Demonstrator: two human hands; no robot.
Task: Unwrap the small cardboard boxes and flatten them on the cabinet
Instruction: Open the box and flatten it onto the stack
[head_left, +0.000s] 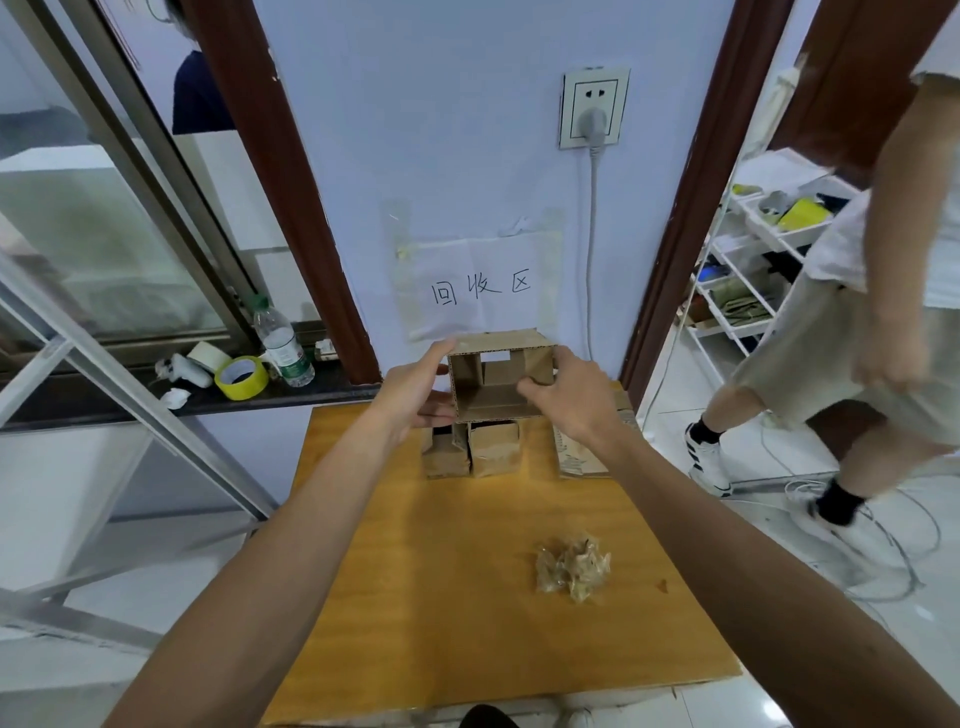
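Observation:
An open-ended small cardboard box (496, 382) is held up above the far end of the wooden cabinet top (457, 571), its hollow inside facing me. My left hand (415, 389) grips its left side, thumb on the top corner. My right hand (566, 395) grips its right side, with the thumb hooked inside the opening. Below it two taped small boxes (470, 449) stand side by side on the cabinet. A flattened cardboard piece (582, 452) lies to their right.
A crumpled ball of peeled tape (571, 566) lies on the cabinet's near right. A person (857, 322) stands close on the right. On the window ledge at left are a yellow tape roll (241, 378) and a water bottle (283, 343). A cable hangs from the wall socket (592, 106).

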